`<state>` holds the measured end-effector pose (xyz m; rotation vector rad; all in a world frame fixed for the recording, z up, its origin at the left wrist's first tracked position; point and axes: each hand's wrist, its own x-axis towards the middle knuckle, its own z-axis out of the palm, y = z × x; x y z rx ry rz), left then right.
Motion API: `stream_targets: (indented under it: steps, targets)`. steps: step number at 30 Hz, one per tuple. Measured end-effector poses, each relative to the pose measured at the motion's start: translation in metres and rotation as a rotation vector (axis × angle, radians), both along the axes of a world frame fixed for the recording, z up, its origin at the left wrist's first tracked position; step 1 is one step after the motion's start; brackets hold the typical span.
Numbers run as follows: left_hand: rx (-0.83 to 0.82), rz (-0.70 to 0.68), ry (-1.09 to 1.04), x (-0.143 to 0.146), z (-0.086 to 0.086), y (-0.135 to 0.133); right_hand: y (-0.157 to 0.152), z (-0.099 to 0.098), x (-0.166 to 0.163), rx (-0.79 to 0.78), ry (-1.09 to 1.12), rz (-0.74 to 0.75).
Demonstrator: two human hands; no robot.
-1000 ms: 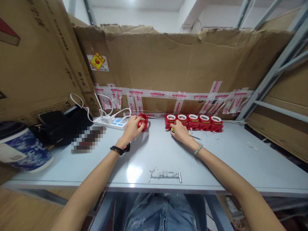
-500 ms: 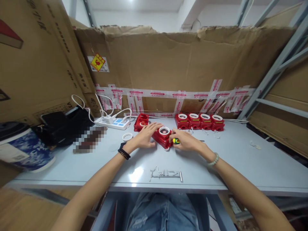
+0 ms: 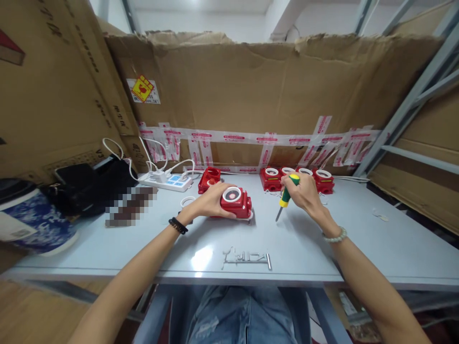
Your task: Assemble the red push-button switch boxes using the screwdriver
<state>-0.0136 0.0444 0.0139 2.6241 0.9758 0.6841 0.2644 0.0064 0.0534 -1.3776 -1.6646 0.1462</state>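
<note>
Red box in left hand, fingers curled round it; right hand fists screwdriver beside it, probably masking rear boxes.

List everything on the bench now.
box: 1, red, under left hand
screwdriver: 1, green-yellow, in right hand
boxes: 4, red, back row
open box: 1, red, back
ring: 1, white, beside box
power strip: 1, white, back left
bag: 1, black, left
cup: 1, blue-white, left edge
metal parts: several, silver, near edge
table: 1, grey, below all
cardboard: several sheets, brown, behind
left hand: 1, on box
right hand: 1, grips screwdriver
</note>
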Motion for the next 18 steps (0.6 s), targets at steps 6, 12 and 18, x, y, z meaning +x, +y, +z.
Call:
stream_targets:
  steps: [6, 12, 18]
  targets:
    - [0.019, 0.032, -0.187, -0.013, 0.021, -0.013, 0.004, 0.003, 0.005, -0.069, 0.515, 0.08]
    - [0.171, 0.011, -0.189, -0.013, 0.017, -0.017, 0.0, -0.002, -0.009, -0.07, 0.912, 0.2]
    - [0.263, 0.015, -0.24, -0.013, 0.015, -0.015, 0.0, -0.004, -0.013, -0.04, 0.971, 0.138]
